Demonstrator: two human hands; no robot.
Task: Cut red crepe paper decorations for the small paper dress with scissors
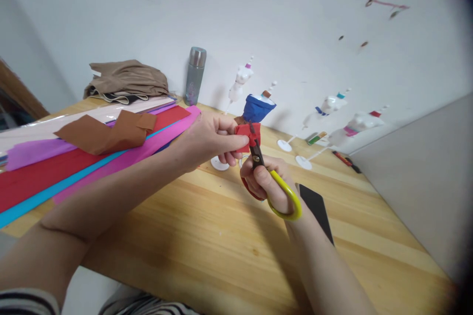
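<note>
Between the thumb and fingers of my left hand [214,135] is a small piece of red fabric [242,139], held up above the table. My right hand [271,179] grips a pair of scissors [288,202] with yellow and red handles. Their dark blades reach into the red piece, close to my left thumb tip; whether they are fully closed on it I cannot tell. Just behind my hands stands a miniature dress form [259,107] wrapped in blue fabric, its lower part hidden.
Strips of coloured fabric [84,167] and brown pieces [107,133] lie at left, before folded brown cloth [129,76]. A thermos [195,76] and more small dress forms [328,104] line the wall. A black phone-like slab [318,209] lies beside my right wrist, a cutter [345,160] farther right.
</note>
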